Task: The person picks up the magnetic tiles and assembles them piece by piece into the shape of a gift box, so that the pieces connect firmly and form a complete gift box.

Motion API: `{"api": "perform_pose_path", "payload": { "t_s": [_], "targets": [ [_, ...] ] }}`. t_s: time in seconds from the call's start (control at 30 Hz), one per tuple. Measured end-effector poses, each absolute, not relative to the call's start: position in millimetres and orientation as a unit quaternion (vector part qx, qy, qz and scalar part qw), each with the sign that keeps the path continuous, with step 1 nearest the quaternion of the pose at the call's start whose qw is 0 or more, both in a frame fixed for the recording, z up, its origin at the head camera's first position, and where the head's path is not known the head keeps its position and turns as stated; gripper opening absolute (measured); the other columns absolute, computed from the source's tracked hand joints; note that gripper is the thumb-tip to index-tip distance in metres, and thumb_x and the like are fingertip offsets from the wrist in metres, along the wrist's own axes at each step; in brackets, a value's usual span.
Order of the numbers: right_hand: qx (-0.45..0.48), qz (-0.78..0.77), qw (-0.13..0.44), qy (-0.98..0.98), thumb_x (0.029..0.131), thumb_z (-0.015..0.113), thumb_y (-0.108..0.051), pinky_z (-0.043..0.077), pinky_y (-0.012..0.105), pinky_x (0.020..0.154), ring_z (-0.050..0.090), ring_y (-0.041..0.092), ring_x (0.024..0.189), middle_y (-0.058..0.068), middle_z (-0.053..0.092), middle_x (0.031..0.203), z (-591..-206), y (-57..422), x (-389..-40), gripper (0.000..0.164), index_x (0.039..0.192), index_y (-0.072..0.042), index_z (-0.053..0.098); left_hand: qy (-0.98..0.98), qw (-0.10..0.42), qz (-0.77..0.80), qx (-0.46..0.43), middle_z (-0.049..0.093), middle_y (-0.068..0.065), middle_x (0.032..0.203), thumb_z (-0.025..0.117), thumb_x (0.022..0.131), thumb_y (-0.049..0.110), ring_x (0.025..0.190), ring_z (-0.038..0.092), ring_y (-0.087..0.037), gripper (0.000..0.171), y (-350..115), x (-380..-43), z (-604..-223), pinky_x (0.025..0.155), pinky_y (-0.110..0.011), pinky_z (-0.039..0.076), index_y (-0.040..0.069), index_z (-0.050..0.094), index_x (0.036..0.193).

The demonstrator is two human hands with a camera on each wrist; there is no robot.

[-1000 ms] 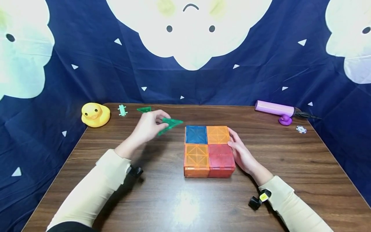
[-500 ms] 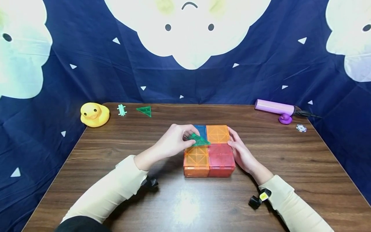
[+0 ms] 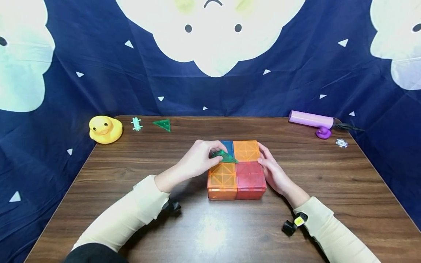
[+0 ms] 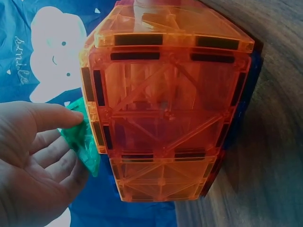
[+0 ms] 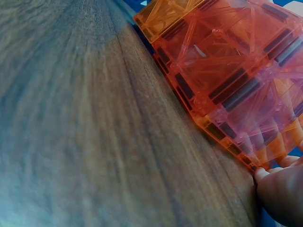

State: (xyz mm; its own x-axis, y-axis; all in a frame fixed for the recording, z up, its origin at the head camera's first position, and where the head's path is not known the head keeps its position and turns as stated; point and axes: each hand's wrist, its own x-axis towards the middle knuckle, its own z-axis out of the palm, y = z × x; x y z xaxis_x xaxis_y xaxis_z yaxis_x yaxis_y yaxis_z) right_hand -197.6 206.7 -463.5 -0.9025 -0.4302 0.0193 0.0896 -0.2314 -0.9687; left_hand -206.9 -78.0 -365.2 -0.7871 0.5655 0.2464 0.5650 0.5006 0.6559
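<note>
My left hand (image 3: 194, 159) pinches a translucent green triangular magnetic tile (image 3: 226, 156) between thumb and fingers, over the left part of a low box built of square magnetic tiles (image 3: 251, 175). The green tile (image 4: 80, 137) is tilted and close to the top; whether it touches is unclear. Orange, red and blue squares form the top, and the blue tile (image 3: 229, 147) is partly covered by the hand and green tile. Along the box's right side lies my right hand (image 3: 274, 173), fingers fairly straight, with the thumb (image 5: 279, 189) at the edge.
A second green triangle (image 3: 163, 125) lies at the back left, beside a mint-green toy (image 3: 136, 124) and a yellow duck (image 3: 105, 129). At the back right are a lilac cylinder (image 3: 310, 119), a small purple duck (image 3: 323, 133) and a poker chip (image 3: 341, 143).
My left hand has carried the green triangular tile rightward from beside the box to above its left part, nearly still over the last half second. The right hand has stayed at the box's side.
</note>
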Motion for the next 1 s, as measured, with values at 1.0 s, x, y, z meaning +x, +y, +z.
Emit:
{"api": "perform_pose_path", "payload": {
  "t_s": [1.0],
  "targets": [
    [-0.143,-0.763,0.169,0.607,0.105,0.041,-0.019,0.038,0.023,0.108,0.017,0.030,0.151,0.013,0.010,0.167,-462.4,208.3,-198.1,0.071,0.164,-0.014,0.002,0.870,-0.064,0.389,0.296,0.075,0.001,0.094,0.075,0.089,0.006,0.080,0.061,-0.012,0.014,-72.9,-199.9,-374.1,0.075,-0.034,0.052,0.009,0.074,0.102]
  ]
}}
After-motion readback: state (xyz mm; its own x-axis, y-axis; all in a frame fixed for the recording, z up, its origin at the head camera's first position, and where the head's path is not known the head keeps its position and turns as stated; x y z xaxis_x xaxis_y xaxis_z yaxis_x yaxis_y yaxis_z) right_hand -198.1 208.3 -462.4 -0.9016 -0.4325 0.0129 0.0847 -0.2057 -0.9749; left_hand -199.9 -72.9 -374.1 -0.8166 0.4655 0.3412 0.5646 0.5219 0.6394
